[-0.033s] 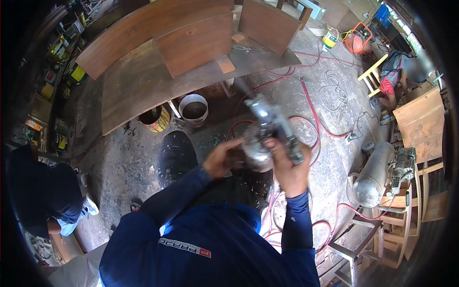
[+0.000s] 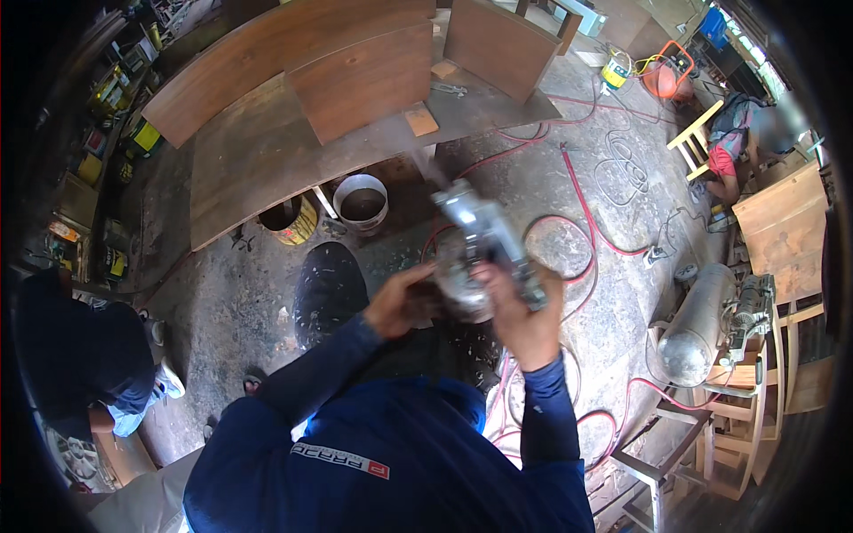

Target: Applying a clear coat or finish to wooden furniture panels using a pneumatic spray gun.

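Note:
My right hand [image 2: 528,320] grips a metal spray gun [image 2: 484,226] by its handle, in front of my body. Its nozzle points forward and left, and a faint mist trails from it toward the brown tabletop [image 2: 240,169]. Below the gun hangs a metal cup [image 2: 462,289], blurred by motion. My left hand [image 2: 397,302] presses its fingers around the cup's left side; the far fingertips are partly hidden. On the tabletop stand brown wooden panels [image 2: 364,80], with a small wood block [image 2: 420,120] lying in front of them.
Beneath the tabletop sit a white bucket [image 2: 361,202] and a yellow can [image 2: 291,222]. Red hoses [image 2: 577,178] coil over the floor at right. A compressor tank [image 2: 697,329] stands beside wooden frames. One person [image 2: 84,355] is at left, another [image 2: 733,133] far right.
Both hands and the spray gun have shifted a little to the left. The mist at the nozzle has shifted left with it. The surroundings look the same.

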A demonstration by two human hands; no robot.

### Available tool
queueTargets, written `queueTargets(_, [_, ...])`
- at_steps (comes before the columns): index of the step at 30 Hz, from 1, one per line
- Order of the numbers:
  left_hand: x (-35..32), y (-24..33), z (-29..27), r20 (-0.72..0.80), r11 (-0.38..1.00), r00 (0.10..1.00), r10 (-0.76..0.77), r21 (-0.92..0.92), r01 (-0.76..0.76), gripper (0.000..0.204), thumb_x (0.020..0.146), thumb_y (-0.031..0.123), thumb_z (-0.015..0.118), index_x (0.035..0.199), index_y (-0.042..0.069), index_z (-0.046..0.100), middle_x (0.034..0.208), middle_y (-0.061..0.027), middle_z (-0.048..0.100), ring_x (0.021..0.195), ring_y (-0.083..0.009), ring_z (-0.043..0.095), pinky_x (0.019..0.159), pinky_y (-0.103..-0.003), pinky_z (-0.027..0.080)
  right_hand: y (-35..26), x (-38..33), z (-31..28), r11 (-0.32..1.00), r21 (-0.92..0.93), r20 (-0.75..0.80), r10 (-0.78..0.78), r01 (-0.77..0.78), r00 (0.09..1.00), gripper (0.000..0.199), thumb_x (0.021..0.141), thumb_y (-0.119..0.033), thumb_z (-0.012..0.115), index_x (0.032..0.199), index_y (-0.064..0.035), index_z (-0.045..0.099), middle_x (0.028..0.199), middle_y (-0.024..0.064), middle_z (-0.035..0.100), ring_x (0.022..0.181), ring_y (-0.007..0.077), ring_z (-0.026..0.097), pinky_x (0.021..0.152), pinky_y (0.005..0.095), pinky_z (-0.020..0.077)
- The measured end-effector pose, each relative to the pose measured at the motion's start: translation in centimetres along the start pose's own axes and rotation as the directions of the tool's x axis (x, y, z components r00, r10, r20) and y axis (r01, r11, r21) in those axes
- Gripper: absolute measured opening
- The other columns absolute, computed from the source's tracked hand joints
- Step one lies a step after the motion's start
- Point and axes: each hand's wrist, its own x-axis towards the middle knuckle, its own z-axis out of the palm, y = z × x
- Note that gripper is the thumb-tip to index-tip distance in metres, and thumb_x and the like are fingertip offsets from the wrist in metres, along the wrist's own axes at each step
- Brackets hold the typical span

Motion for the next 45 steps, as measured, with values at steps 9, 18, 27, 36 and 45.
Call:
queueTargets(9, [-0.6,-0.6,-0.2,-0.136,0.996,0.987,0.088,-0.023,-0.092,0.052,0.101,0.042,0.052,0.140,0.006,0.052,0.132,-0.0176,0.059,0.114,-0.0337,0.064,0.096,-0.050,0.053,2.8,0.6,0.9,0.981,0.161,0.083,0.100,-0.112,0.992,0.028,0.088,-0.021,0.080,0.101,0.0034,0.072,0.086,0.0117,0.074,0.077,0.0140,0.068,0.072,0.0299,0.0527])
queueTargets(18, [6.5,-1.1,4.8,-0.067,0.998,0.997,-0.041,0.041,0.043,0.048,0.098,0.044,0.061,0.135,0.014,0.059,0.120,-0.0140,0.065,0.104,-0.0271,0.065,0.093,-0.045,0.052,5.9,1.9,-5.2,0.970,0.155,-0.037,0.194,-0.186,0.980,0.026,0.093,-0.021,0.077,0.094,0.0049,0.072,0.079,0.0080,0.073,0.069,0.0099,0.063,0.065,0.0258,0.0499])
queueTargets(27, [6.0,0.7,5.1,-0.177,0.980,0.981,-0.075,0.170,0.106,0.051,0.100,0.045,0.056,0.138,0.010,0.055,0.129,-0.0166,0.062,0.116,-0.0298,0.062,0.094,-0.045,0.052,9.9,2.2,-4.5,0.908,0.261,0.049,0.325,-0.327,0.944,0.030,0.092,-0.023,0.077,0.103,0.0042,0.072,0.088,0.0059,0.075,0.082,0.0098,0.068,0.076,0.0256,0.0520])
queueTargets(36, [10.1,1.8,4.6,-0.258,0.946,0.965,-0.039,0.302,0.119,0.058,0.096,0.052,0.061,0.137,0.012,0.057,0.116,-0.0143,0.063,0.098,-0.0243,0.062,0.081,-0.043,0.055,10.4,3.7,-4.2,0.870,0.374,-0.118,0.389,-0.322,0.913,0.028,0.096,-0.024,0.073,0.101,0.0041,0.072,0.084,0.0041,0.073,0.078,0.0079,0.064,0.070,0.0228,0.0484])
queueTargets(45, [3.6,0.6,0.8,-0.220,0.990,0.971,-0.097,0.083,0.117,0.050,0.101,0.043,0.054,0.141,0.012,0.054,0.129,-0.0150,0.062,0.110,-0.0276,0.064,0.089,-0.044,0.055,8.4,1.7,-0.7,0.885,0.389,0.027,0.267,-0.256,0.963,0.027,0.093,-0.023,0.076,0.102,0.0022,0.073,0.085,0.0061,0.074,0.077,0.0087,0.065,0.070,0.0256,0.0514])
